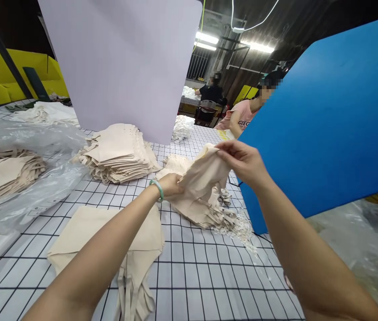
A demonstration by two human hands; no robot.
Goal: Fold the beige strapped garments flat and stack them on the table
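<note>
Both my hands hold one beige cloth bag (202,178) lifted off a loose heap of the same bags (205,209). My left hand (171,185), with a green bangle on its wrist, grips the bag's lower left side. My right hand (242,159) pinches its upper edge, raised above the heap. Under my left forearm a flat beige bag (85,227) lies on the gridded table (209,276), its handles trailing toward me.
A tall stack of folded bags (118,154) stands at the middle left. More bags lie under clear plastic (8,171) at far left. A blue board (326,120) stands at right, a white board (125,62) behind. Two people sit at the back (239,117).
</note>
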